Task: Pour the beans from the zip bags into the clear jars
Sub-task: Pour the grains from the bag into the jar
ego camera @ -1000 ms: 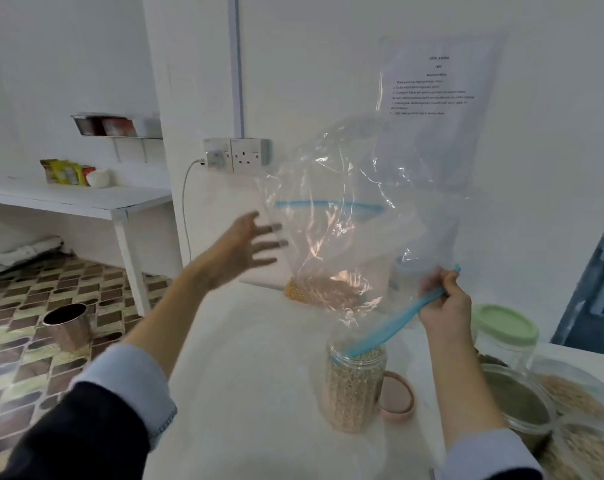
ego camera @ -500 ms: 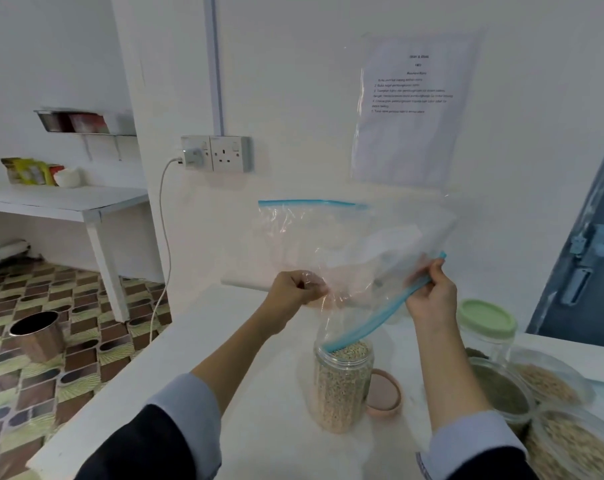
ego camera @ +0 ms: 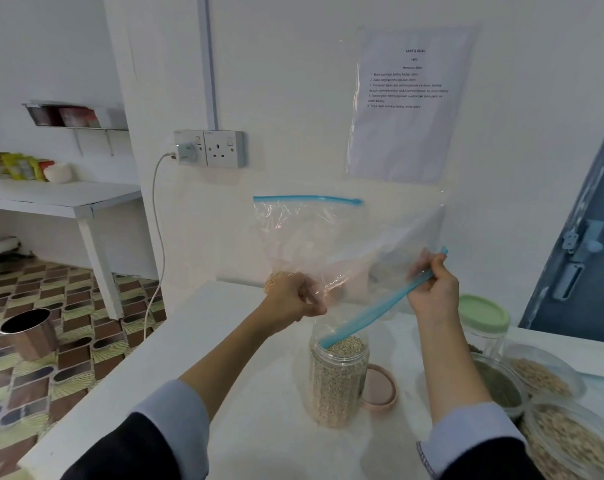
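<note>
White counter [ego camera: 176, 344], same as before: both hands' fingers [ego camera: 432, 271] pinching zip bag [ego camera: 328, 244] over jar [ego camera: 337, 379].

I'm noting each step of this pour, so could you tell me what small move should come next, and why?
Probably lift the corner bunched in the left hand so the last beans slide down the zip bag into the nearly full jar, whose mouth already holds the bag's blue zip edge.

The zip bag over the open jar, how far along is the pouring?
Nearly done: the open jar is filled almost to its rim. In hand: the left hand grips the zip bag, the right hand holds its blue zip edge at the mouth. Left: a few beans in the bag, and the pink lid is still off.
</note>
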The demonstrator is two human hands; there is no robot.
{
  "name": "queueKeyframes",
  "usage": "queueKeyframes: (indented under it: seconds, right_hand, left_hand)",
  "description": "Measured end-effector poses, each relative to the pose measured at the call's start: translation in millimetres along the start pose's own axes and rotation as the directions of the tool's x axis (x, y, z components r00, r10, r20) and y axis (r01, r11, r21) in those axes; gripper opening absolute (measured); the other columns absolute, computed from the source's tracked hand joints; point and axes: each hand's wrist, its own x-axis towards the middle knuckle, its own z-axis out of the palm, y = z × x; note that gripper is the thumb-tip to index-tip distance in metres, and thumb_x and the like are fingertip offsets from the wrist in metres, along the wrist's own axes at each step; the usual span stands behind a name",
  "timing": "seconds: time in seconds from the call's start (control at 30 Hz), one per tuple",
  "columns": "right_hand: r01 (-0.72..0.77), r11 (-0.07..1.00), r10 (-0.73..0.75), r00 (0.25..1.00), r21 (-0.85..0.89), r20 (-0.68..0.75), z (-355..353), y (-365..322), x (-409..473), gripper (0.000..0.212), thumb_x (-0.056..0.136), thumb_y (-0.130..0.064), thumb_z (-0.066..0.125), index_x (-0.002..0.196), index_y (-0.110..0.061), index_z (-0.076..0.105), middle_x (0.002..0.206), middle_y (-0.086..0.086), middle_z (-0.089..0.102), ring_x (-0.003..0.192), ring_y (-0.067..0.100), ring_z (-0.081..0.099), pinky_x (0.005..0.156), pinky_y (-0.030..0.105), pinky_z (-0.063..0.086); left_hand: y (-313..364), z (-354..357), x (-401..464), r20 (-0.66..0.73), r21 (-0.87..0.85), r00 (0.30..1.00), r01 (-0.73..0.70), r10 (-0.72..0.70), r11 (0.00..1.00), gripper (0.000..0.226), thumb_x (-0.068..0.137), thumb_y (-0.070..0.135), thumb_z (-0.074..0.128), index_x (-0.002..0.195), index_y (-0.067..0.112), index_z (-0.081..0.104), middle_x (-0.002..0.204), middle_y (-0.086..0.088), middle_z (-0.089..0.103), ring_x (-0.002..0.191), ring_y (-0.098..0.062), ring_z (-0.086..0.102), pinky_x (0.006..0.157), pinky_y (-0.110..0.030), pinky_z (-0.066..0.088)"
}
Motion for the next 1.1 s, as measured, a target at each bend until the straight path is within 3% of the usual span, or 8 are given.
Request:
queueKeyframes:
  seconds: [0.1, 0.27, 0.4, 0.57, 0.73, 0.9, 1.0, 1.1]
  right_hand:
    - [-0.005, 1.0, 0.005, 1.0, 0.018, -0.014, -0.8, 1.2, -1.2, 0.034, 0.1, -0.005, 0.043, 0.072, -0.013, 0.06, 0.053, -0.004, 0.064, 0.046, 0.005, 0.062, 0.044, 0.017, 0.048]
    - [-0.011, 0.999, 0.011, 1.0, -0.032, -0.015, -1.0, 5.5, -2.2, 0.027, 0.1, -0.007, 0.043, 0.079, -0.014, 0.057, 0.057, -0.003, 0.067, 0.048, 0.002, 0.062, 0.046, 0.016, 0.049]
    - [-0.017, 1.0, 0.017, 1.0, 0.007, -0.003, 0.0, 5.7, -2.5, 0.03, 0.099, -0.007, 0.045, 0.075, -0.013, 0.062, 0.059, -0.004, 0.068, 0.054, 0.002, 0.065, 0.051, 0.018, 0.053]
    - [-0.01, 1.0, 0.01, 1.0, 0.027, 0.0, 2.5, 2.0, -7.6, 0.03, 0.1, -0.005, 0.042, 0.076, -0.014, 0.057, 0.055, -0.004, 0.066, 0.049, 0.003, 0.063, 0.047, 0.017, 0.05]
    - [0.003, 0.999, -0.002, 1.0, 0.047, -0.024, 0.5, -5.0, -8.2, 0.035, 0.1, -0.004, 0.041, 0.071, -0.015, 0.057, 0.059, 0.0, 0.067, 0.047, 0.007, 0.062, 0.046, 0.018, 0.05]
    - [0.008, 1.0, -0.009, 0.999, -0.01, -0.041, -2.3, -5.4, -9.8, 0.027, 0.1, -0.006, 0.041, 0.078, -0.015, 0.053, 0.063, -0.001, 0.067, 0.048, 0.008, 0.059, 0.048, 0.018, 0.047]
    - [-0.02, 1.0, 0.019, 0.999, -0.012, -0.034, -2.9, -5.9, -11.8, 0.022, 0.1, -0.007, 0.042, 0.082, -0.014, 0.053, 0.071, 0.001, 0.066, 0.05, 0.01, 0.06, 0.052, 0.019, 0.049]
    - [-0.02, 0.999, 0.019, 0.999, -0.027, -0.027, -2.0, -8.2, -17.4, 0.019, 0.099, -0.007, 0.043, 0.085, -0.013, 0.054, 0.076, 0.003, 0.067, 0.054, 0.011, 0.064, 0.055, 0.021, 0.054]
  left_hand:
    - [0.9, 1.7, 0.8, -0.039, 0.018, 0.999, -0.009, 0.009, 1.0, 0.028, 0.076, 0.001, 0.075, 0.072, 0.013, 0.05, 0.071, -0.009, 0.067, 0.048, -0.005, 0.053, 0.048, -0.017, 0.044]
    - [0.2, 8.7, 4.5, -0.152, 0.009, 0.988, 0.007, -0.006, 1.0, 0.041, 0.071, 0.005, 0.08, 0.066, 0.016, 0.041, 0.062, -0.002, 0.045, 0.057, -0.013, 0.042, 0.054, -0.024, 0.041]
    - [-1.2, 12.3, 6.2, -0.184, -0.009, 0.983, -0.005, 0.004, 1.0, 0.047, 0.065, 0.008, 0.084, 0.061, 0.016, 0.039, 0.062, -0.002, 0.04, 0.06, -0.016, 0.035, 0.058, -0.031, 0.034]
    - [0.0, 9.6, 2.1, -0.181, -0.042, 0.983, -0.01, 0.003, 0.999, 0.038, 0.067, 0.005, 0.083, 0.063, 0.013, 0.046, 0.065, -0.01, 0.05, 0.061, -0.019, 0.048, 0.059, -0.028, 0.05]
    - [-0.9, 2.2, -1.5, -0.196, -0.105, 0.981, -0.039, 0.017, 0.994, 0.027, 0.062, 0.007, 0.085, 0.073, 0.019, 0.062, 0.084, -0.023, 0.062, 0.079, -0.026, 0.054, 0.078, -0.048, 0.054]
    - [1.3, 3.3, -3.1, -0.171, -0.205, 0.983, 0.024, -0.06, 0.978, 0.029, 0.071, -0.003, 0.077, 0.081, 0.018, 0.061, 0.087, -0.016, 0.06, 0.081, -0.025, 0.057, 0.064, -0.027, 0.054]
    - [5.6, 4.6, -5.1, -0.199, -0.262, 0.968, 0.097, -0.152, 0.96, 0.027, 0.073, -0.003, 0.076, 0.087, 0.01, 0.058, 0.083, -0.01, 0.062, 0.073, -0.021, 0.062, 0.059, -0.025, 0.054]
    - [8.0, 7.9, -7.8, -0.26, -0.367, 0.942, 0.108, -0.213, 0.924, 0.039, 0.079, 0.003, 0.073, 0.112, 0.001, 0.053, 0.089, -0.017, 0.065, 0.067, -0.019, 0.066, 0.056, -0.023, 0.055]
